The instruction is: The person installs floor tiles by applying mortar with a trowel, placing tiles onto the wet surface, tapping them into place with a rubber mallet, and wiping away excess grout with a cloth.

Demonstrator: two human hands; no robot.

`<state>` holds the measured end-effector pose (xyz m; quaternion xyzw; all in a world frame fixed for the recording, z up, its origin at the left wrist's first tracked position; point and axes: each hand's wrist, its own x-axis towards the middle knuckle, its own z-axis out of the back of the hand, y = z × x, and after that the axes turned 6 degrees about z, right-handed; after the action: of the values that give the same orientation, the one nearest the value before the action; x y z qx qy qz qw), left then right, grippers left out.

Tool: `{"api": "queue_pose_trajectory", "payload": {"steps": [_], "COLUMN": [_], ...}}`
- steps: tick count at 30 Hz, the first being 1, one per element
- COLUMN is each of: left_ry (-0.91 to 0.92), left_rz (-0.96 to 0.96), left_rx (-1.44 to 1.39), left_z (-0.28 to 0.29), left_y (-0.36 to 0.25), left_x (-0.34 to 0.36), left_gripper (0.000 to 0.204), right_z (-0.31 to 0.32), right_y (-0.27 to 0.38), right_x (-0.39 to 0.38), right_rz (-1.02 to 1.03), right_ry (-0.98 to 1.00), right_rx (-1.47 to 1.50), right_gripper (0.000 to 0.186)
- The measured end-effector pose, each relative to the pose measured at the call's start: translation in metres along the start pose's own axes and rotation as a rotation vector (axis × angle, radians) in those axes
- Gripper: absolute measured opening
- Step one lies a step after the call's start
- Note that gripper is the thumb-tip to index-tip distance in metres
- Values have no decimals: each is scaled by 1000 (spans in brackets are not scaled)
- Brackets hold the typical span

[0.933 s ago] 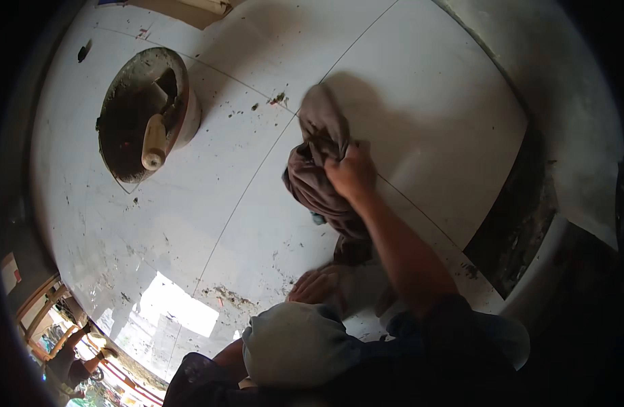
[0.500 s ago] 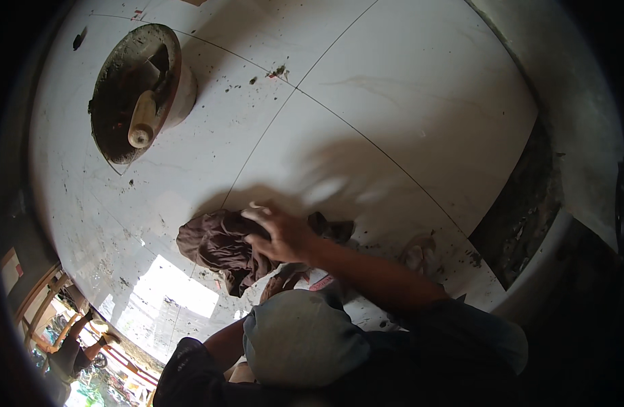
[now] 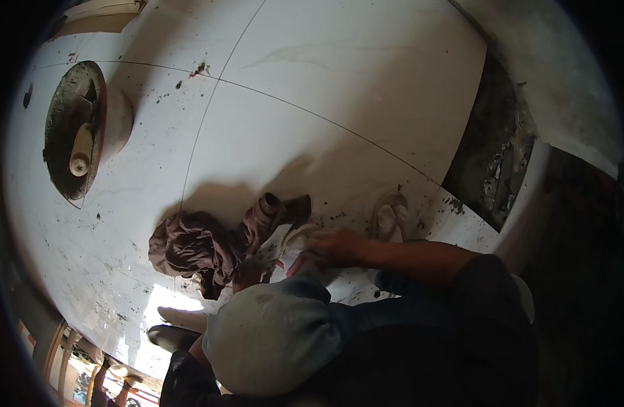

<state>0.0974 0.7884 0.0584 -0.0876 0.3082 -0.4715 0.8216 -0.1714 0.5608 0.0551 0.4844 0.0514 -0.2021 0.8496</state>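
at the far left a bucket (image 3: 117, 129) stands on the pale tiled floor (image 3: 339, 81), caked with grey inside, a wooden-handled tool (image 3: 81, 146) leaning in it; specks of dirt (image 3: 201, 69) are scattered across the tiles. over to the right, a dark rough gap (image 3: 485, 146) breaks the tiling. a denim-covered knee (image 3: 264, 332) bulges up in front and hides part of the left hand (image 3: 247, 273), so i cannot tell whether it grips anything. the right hand (image 3: 339, 247) is bent in narrowly beside a whitish thing (image 3: 296, 239); whether it holds that is unclear. the brown cloth (image 3: 190, 245) lies on the floor just past the knee, bunched in deep folds, one rolled end (image 3: 260, 216) pointing away from the person.
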Motion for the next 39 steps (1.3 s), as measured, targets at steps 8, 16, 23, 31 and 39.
{"api": "queue_pose_trajectory", "payload": {"steps": [8, 16, 23, 31, 39], "left_ry": [9, 42, -252, -372, -544], "left_rz": [92, 163, 227, 852, 914], "left_rx": [63, -691, -1515, -631, -241], "left_z": [-60, -15, 32, 22, -17], "left_y": [-31, -39, -36, 7, 90], "left_x": [48, 110, 119, -35, -53], "left_gripper": [22, 21, 25, 24, 40], "right_z": [-59, -9, -21, -36, -24], "right_y": [26, 5, 28, 16, 22], "right_x": [72, 105, 116, 111, 120], "right_rz": [-123, -253, -41, -46, 52], "right_ry": [-29, -171, -40, -20, 88], "right_rx": [-86, 329, 172, 181, 121], "right_gripper": [27, 29, 26, 18, 18]}}
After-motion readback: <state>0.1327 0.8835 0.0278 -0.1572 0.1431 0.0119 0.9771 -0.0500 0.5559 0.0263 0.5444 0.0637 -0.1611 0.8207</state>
